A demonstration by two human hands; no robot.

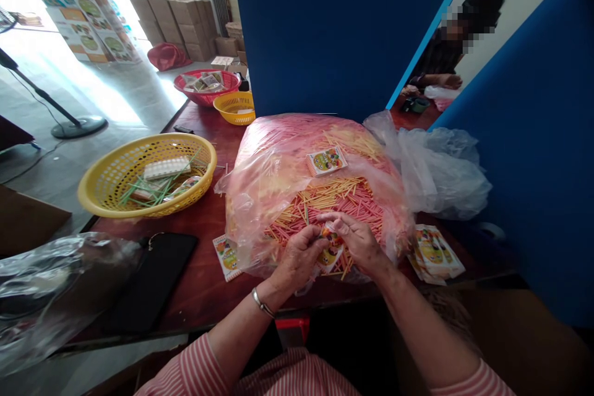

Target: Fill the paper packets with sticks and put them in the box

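Perhaps 1 yellow basket (97, 176) is sitting at the left for easy reach. The left hand (297, 258) is pinching 1 small packet (331, 255) over the bag (250, 192) of thin sticks (327, 196), maybe steadying it. The right hand (364, 249) is touching its top with narrow fingers; I cannot tell if they are gripping. Both hands are hiding its edges.
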